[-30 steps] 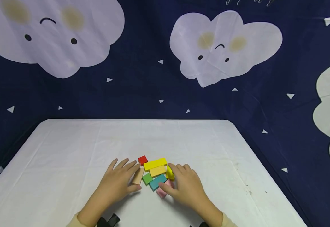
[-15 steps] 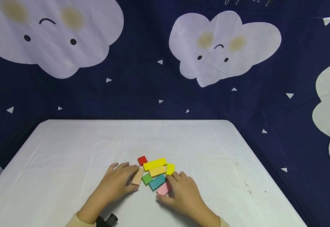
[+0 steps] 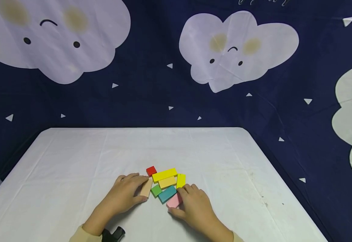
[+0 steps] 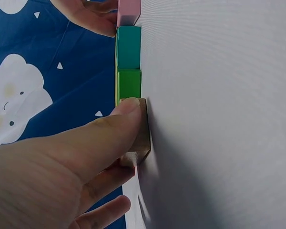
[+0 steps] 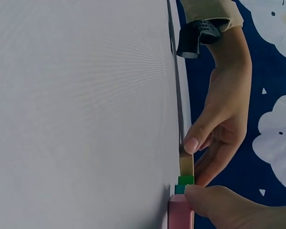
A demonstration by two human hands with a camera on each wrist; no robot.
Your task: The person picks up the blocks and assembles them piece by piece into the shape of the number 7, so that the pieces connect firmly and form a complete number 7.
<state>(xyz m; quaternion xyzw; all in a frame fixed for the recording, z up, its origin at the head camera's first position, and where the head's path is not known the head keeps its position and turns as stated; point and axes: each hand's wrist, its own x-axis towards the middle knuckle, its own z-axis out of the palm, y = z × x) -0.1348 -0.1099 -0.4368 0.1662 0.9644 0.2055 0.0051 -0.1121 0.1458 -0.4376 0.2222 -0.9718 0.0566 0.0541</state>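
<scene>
On a white table, several coloured blocks lie flat in a tight cluster. My left hand (image 3: 122, 195) pinches a plain wooden block (image 3: 146, 188) at the cluster's left side; the left wrist view has the thumb (image 4: 126, 112) on its near end. At the lower right, my right hand (image 3: 195, 208) holds a pink block (image 3: 174, 200) between thumb and fingers, which partly hide it. Between the hands lie a green block (image 3: 156, 190) and a teal block (image 3: 167, 194). Behind them are a light orange block (image 3: 167, 182), a long yellow block (image 3: 164, 175) and a short yellow block (image 3: 181, 180).
A small red block (image 3: 151, 170) sits at the back left corner of the cluster. The white tabletop (image 3: 73, 161) stretches around the blocks. Beyond its far edge hangs a dark blue cloth (image 3: 151, 97) with clouds. A black wrist device (image 3: 113, 234) is on the left wrist.
My right hand has drawn back from the short yellow block to the pink block and now holds it. The short yellow block is more exposed. My left fingers have drawn in at the wooden block.
</scene>
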